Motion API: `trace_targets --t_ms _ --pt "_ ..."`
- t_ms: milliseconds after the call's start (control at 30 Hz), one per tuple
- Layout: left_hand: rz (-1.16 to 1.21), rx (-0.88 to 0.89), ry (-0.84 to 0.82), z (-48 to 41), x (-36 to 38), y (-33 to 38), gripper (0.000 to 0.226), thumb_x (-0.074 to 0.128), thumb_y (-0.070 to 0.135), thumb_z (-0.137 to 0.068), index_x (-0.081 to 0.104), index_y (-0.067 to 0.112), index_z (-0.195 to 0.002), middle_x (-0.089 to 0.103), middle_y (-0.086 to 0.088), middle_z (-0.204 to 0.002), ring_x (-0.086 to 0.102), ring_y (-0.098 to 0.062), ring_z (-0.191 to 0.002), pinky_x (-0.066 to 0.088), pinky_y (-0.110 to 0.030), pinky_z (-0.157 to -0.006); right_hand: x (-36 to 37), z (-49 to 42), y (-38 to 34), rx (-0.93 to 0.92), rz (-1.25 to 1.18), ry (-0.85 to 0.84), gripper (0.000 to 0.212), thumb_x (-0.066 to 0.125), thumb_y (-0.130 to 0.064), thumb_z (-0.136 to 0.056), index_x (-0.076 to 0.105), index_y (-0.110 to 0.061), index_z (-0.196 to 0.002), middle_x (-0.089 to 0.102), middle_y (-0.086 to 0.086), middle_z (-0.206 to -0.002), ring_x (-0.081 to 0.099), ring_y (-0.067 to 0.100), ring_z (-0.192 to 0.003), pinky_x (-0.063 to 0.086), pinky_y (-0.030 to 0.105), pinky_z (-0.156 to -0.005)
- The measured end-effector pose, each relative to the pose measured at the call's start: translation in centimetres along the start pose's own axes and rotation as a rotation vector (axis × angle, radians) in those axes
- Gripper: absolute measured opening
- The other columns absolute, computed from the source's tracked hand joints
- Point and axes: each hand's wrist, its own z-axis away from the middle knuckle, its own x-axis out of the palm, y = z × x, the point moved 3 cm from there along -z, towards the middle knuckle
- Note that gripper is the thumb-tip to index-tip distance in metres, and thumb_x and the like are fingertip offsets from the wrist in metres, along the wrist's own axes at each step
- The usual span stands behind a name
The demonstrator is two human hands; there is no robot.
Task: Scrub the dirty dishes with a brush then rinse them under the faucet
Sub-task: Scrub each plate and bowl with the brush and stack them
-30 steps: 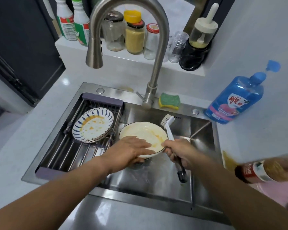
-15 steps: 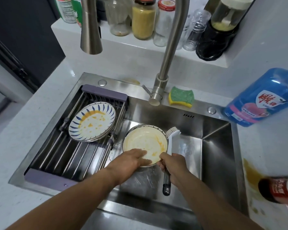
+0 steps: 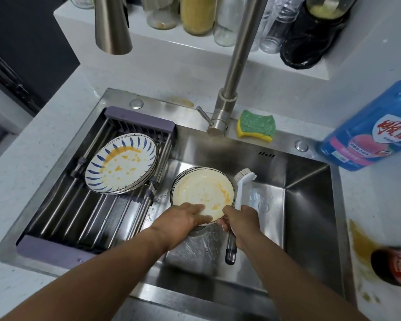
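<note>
- Right hand [image 3: 242,220] is wrapping its fingers tight round the brush [image 3: 239,189], mid-handle, down in the sink [image 3: 310,216].
- The brush is pointing away from the person. Its white bristle head is sitting just past the bowl's right rim, and the dark handle end is poking out below the hand.
- Left hand [image 3: 183,220] is lying flat on the near edge of the bowl [image 3: 202,187], with the fingers pretty much straight and reaching onto the inside. Can't tell what the thumb is doing, it's hidden.
- The bowl is sitting on the sink floor, left of the middle, cream inside with orange smears all over. More rims are peeking out on its left side, so it looks like it's stacked on another one.
- A blue-striped plate [image 3: 120,165] with orange gunk is leaning on the rack [image 3: 56,251] that's spanning the left half of the sink, with more plates under it.
- The faucet [image 3: 239,66] is arching up from the back rim, its spout hanging over the rack end.
- A green and yellow sponge [image 3: 256,125] is lying just right of the faucet base.
- A blue soap bottle [image 3: 366,133] is standing on the worktop [image 3: 44,135] to the right, and a sauce bottle [image 3: 398,268] is lying nearer the person next to a yellow-brown stain.
- Jars [image 3: 197,15] are lining the shelf [image 3: 148,45] behind the sink.
</note>
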Motion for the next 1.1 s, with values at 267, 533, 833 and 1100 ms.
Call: trace_targets --t_ms 267,533,833,1100 --pt "-0.179 0.017 -0.077 -0.9 -0.6 0.1 0.071 0.052 0.006 -0.100 0.028 0.040 -0.157 0.016 0.002 -0.169 0.032 -0.024 -0.147 0.037 -0.043 -0.114 -1.6 -1.0 1.3 -0.085 0.033 0.014 0.034 0.069 -0.037 -0.095 0.060 -0.006 -0.084 0.055 0.000 -0.052 0.052 0.020 -0.048 0.044 0.029 -0.048" --pt "0.626 -0.117 0.306 -0.6 -2.6 -0.6 0.040 0.064 0.032 -0.099 0.060 0.035 -0.139 0.055 0.005 -0.146 0.049 -0.013 -0.135 0.032 -0.017 -0.112 -3.3 -2.5 3.3 -0.157 0.176 0.066 0.019 0.054 -0.032 -0.103 0.051 -0.014 -0.102 0.060 0.013 -0.081 0.059 0.025 -0.058 0.054 0.036 -0.052" --pt "2.095 -0.673 0.333 -2.1 -4.2 0.2 0.024 0.058 0.003 -0.100 0.065 0.012 -0.121 0.071 -0.017 -0.119 0.071 -0.028 -0.101 0.061 -0.034 -0.085 -2.7 -4.1 4.5 -0.219 0.483 0.087 0.039 0.050 -0.032 -0.104 0.053 -0.009 -0.073 0.053 0.007 -0.070 0.050 0.019 -0.063 0.038 0.033 -0.058" --pt "2.156 -0.715 0.284 -1.2 -3.4 1.6 0.022 0.057 0.002 -0.100 0.066 0.009 -0.118 0.071 -0.022 -0.122 0.071 -0.033 -0.106 0.062 -0.037 -0.084 -2.1 -6.7 6.3 -0.260 0.695 0.010 0.026 0.057 -0.024 -0.103 0.045 -0.018 -0.081 0.052 -0.003 -0.073 0.051 0.015 -0.063 0.032 0.029 -0.052"
